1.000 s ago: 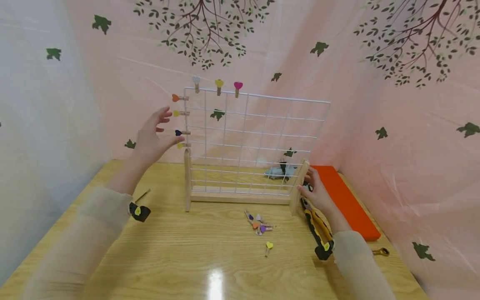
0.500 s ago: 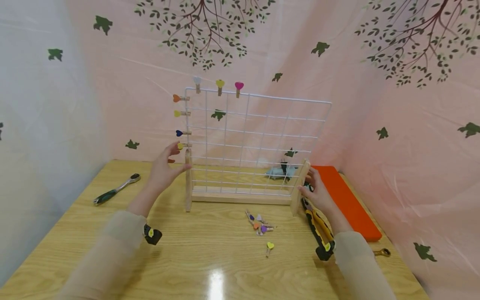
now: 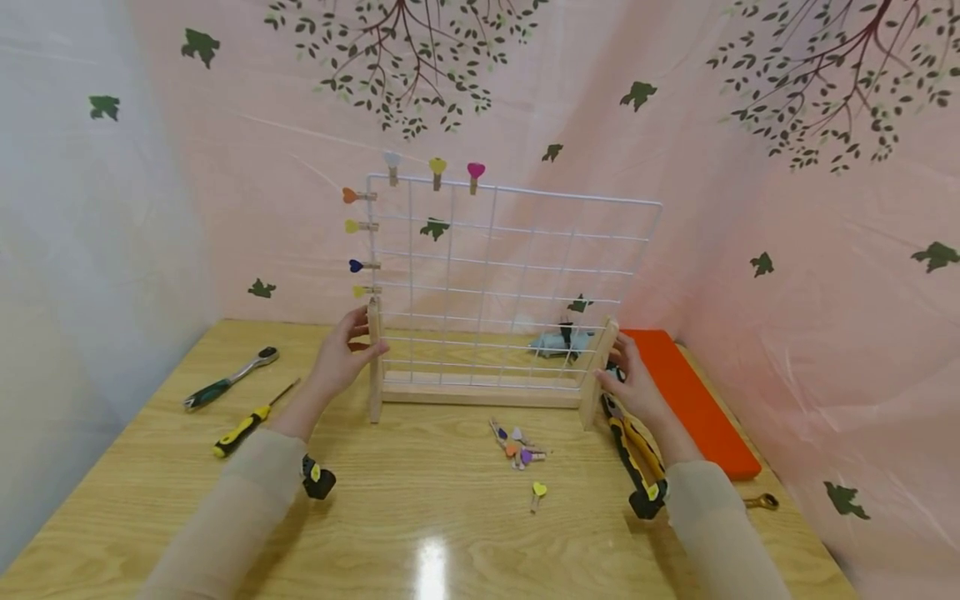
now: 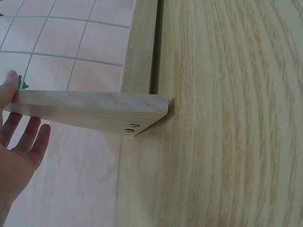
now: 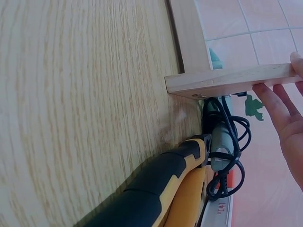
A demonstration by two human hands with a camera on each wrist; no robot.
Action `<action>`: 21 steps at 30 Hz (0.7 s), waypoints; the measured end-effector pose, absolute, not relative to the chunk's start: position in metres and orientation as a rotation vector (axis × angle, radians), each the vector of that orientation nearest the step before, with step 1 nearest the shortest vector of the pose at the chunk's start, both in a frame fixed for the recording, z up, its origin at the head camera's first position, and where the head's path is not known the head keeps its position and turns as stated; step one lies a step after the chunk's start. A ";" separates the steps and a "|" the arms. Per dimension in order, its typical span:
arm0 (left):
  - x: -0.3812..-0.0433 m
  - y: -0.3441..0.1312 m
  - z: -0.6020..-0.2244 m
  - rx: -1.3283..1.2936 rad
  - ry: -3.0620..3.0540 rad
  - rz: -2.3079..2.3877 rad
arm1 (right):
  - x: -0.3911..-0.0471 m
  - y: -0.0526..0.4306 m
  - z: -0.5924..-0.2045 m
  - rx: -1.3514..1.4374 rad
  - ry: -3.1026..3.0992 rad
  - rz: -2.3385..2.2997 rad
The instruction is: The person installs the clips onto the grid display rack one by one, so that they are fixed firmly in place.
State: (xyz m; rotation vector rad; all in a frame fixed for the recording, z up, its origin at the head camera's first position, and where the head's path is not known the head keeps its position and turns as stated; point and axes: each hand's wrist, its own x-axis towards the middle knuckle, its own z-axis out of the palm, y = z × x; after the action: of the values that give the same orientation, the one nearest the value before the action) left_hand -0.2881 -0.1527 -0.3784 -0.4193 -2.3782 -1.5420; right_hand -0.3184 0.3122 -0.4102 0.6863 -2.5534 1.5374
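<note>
A white wire grid rack (image 3: 510,242) stands upright on a wooden base (image 3: 480,396) with two side posts. My left hand (image 3: 343,358) grips the left post (image 3: 376,375), thumb on one face and fingers on the other, as the left wrist view (image 4: 16,158) shows of the hand. My right hand (image 3: 633,379) holds the right post (image 3: 596,379) the same way; in the right wrist view the post (image 5: 227,80) lies between thumb and fingers. Heart clothespins sit along the grid's left edge, among them a dark blue clothespin (image 3: 357,266), and its top edge, including a pink clothespin (image 3: 476,172).
Several loose heart clothespins (image 3: 517,450) lie before the rack, a yellow one (image 3: 538,492) nearer. Pliers (image 3: 633,450), a red-orange box (image 3: 690,400) and a wrench (image 3: 763,502) lie right. A ratchet (image 3: 232,379) and screwdriver (image 3: 243,431) lie left. A corded grey-blue tool (image 3: 555,344) lies behind.
My left hand has come down and right from the clothespins on the grid's left edge to the left post, uncovering the ratchet and screwdriver. The right hand stays on its post.
</note>
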 end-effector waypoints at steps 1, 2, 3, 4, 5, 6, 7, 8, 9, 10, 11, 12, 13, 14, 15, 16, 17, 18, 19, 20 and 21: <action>-0.285 -0.151 -0.376 -0.416 -2.386 -1.538 | -0.318 0.312 -0.410 0.684 -2.551 1.540; -0.283 -0.150 -0.374 -0.414 -2.391 -1.538 | -0.318 0.312 -0.410 0.688 -2.546 1.544; -0.282 -0.149 -0.373 -0.411 -2.394 -1.538 | -0.318 0.312 -0.410 0.692 -2.546 1.545; -0.281 -0.149 -0.374 -0.404 -2.396 -1.549 | -0.318 0.313 -0.410 0.695 -2.543 1.547; -0.281 -0.150 -0.375 -0.400 -2.394 -1.559 | -0.318 0.313 -0.411 0.700 -2.540 1.549; -0.282 -0.150 -0.376 -0.398 -2.390 -1.569 | -0.318 0.313 -0.411 0.699 -2.542 1.545; -0.284 -0.151 -0.379 -0.390 -2.393 -1.572 | -0.318 0.313 -0.411 0.699 -2.542 1.541; -0.286 -0.153 -0.382 -0.382 -2.395 -1.579 | -0.318 0.313 -0.411 0.699 -2.544 1.536; -0.289 -0.154 -0.385 -0.377 -2.398 -1.581 | -0.319 0.313 -0.411 0.698 -2.544 1.532; -0.291 -0.156 -0.388 -0.372 -2.403 -1.577 | -0.319 0.313 -0.411 0.698 -2.541 1.528; -0.293 -0.157 -0.391 -0.373 -2.407 -1.569 | -0.319 0.313 -0.411 0.702 -2.537 1.526; -0.295 -0.158 -0.394 -0.372 -2.413 -1.559 | -0.319 0.313 -0.411 0.702 -2.537 1.517; -0.297 -0.159 -0.396 -0.372 -2.416 -1.549 | -0.319 0.313 -0.411 0.712 -2.530 1.516; -0.298 -0.160 -0.397 -0.373 -2.412 -1.552 | -0.318 0.312 -0.411 0.717 -2.531 1.507; -0.298 -0.160 -0.398 -0.377 -2.410 -1.549 | -0.318 0.312 -0.411 0.721 -2.530 1.499; -0.299 -0.160 -0.398 -0.380 -2.405 -1.550 | -0.317 0.312 -0.410 0.721 -2.536 1.480; -0.299 -0.160 -0.398 -0.382 -2.401 -1.549 | -0.316 0.312 -0.409 0.715 -2.547 1.449; -0.299 -0.160 -0.398 -0.383 -2.399 -1.545 | -0.315 0.312 -0.408 0.693 -2.564 1.407; -0.299 -0.160 -0.399 -0.387 -2.397 -1.540 | -0.312 0.313 -0.406 0.668 -2.580 1.371; -0.299 -0.159 -0.399 -0.390 -2.396 -1.537 | -0.310 0.314 -0.405 0.629 -2.599 1.330; -0.299 -0.159 -0.399 -0.393 -2.396 -1.533 | -0.307 0.315 -0.403 0.589 -2.619 1.289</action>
State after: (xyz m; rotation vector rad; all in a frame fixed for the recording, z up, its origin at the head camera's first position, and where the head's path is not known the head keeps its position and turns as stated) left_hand -0.2992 -0.1590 -0.3990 -0.3932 -2.3964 -1.5330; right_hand -0.3067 0.3147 -0.4027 0.5885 -2.6188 1.2892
